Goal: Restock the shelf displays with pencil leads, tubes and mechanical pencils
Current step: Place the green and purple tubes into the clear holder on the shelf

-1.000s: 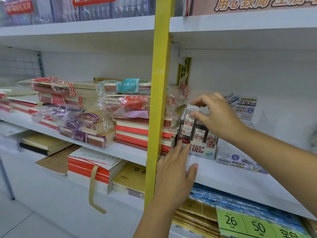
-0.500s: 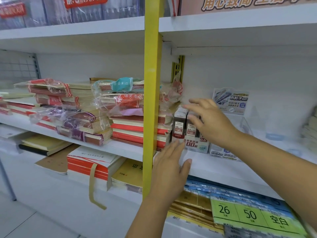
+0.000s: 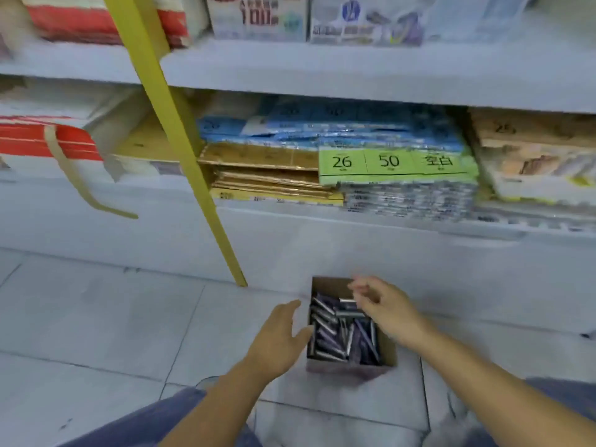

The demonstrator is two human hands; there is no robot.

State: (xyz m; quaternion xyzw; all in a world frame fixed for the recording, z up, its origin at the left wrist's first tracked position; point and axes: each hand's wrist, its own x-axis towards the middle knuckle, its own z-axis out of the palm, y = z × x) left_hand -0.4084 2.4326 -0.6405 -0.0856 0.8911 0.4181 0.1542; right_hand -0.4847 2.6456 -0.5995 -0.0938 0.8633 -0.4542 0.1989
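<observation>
1. Fingers [image 3: 363, 283] of the right hand [image 3: 387, 306] curl loosely over the 12 o'clock end of the cardboard box [image 3: 329, 285]. Blur hides whether they pinch the silvery tube [image 3: 346, 299] at their tips, so the grip cannot be told.
2. Left hand [image 3: 280, 337] is released, with fingers spread. It is at the box's 9 o'clock wall, touching or just beside it; which cannot be told.
3. Lead tubes [image 3: 335, 333] lie heaped in the box on the floor tiles [image 3: 96, 317], at 4 o'clock from the foot of the yellow upright [image 3: 193, 175]. Most long axes run roughly from 10 to 4 o'clock; a few lie from 9 to 3.
4. Key relation: the heap lies at 7 o'clock from the right fingertips and just below them. The right hand is judged the nearer for picking, and the left is placed to steady the box.
5. Legible writing: the green label [image 3: 390, 161] reads "26", "50", "空白". The brown pack [image 3: 504, 128] shows "25". The upper-shelf carton [image 3: 258, 14] shows "100". No brand is readable.
</observation>
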